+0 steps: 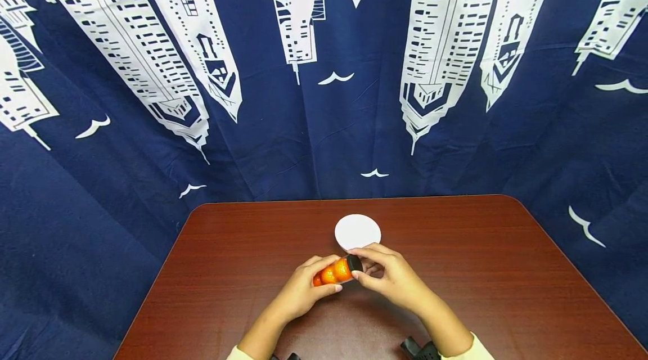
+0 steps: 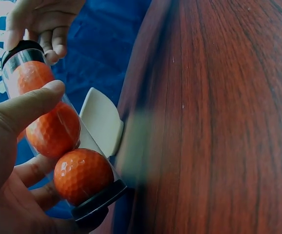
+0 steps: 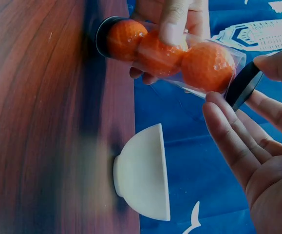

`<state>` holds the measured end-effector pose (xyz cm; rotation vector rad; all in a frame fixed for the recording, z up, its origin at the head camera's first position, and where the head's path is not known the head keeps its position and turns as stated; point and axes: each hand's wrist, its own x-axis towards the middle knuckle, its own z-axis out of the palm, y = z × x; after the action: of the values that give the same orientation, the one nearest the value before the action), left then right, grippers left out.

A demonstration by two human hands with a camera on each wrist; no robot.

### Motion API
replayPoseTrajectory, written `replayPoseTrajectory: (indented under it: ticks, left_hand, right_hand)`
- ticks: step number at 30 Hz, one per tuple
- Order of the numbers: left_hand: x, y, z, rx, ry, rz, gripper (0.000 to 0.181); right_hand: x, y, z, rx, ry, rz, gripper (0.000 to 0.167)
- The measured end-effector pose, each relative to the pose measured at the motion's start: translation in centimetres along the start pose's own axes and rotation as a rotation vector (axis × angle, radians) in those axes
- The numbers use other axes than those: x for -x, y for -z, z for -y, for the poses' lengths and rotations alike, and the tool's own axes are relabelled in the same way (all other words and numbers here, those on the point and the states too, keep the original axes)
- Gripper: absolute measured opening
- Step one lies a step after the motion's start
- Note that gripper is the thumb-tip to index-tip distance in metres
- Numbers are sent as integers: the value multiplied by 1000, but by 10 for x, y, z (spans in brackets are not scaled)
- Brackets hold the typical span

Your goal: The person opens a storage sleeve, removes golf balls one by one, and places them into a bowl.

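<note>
Clear tube being held above brown table, on near side of white bowl. Tube containing three dimpled orange balls in single row; black end piece closing one end, black cap sitting at other. Left hand grasping tube's body, near and left of bowl. Right hand pinching cap, near and right of bowl. Bowl standing upright, white interior facing up. Blue cloth hanging beyond bowl.
</note>
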<state>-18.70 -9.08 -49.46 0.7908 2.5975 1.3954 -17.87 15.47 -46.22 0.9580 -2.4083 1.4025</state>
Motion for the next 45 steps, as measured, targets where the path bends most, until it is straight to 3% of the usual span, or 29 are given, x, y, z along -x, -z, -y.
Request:
replayPoseTrajectory:
  ticks: [13, 17, 24, 30, 45]
  left_hand:
    - [0, -1, 0, 17, 11, -41, 49]
    - [-1, -2, 0, 10, 11, -65, 48]
    - [-1, 1, 1, 17, 63, -118, 52]
    - [-2, 6, 3, 50, 88, -182, 54]
    - [-4, 13, 2, 145, 192, -236, 56]
  right_hand:
    - [-1, 0, 2, 39, 14, 2, 42]
    - [-1, 0, 2, 63, 32, -27, 43]
    - [-2, 5, -4, 162, 56, -108, 46]
    - [-2, 13, -14, 271, 6, -148, 49]
    - [5, 34, -36, 410, -105, -183, 45]
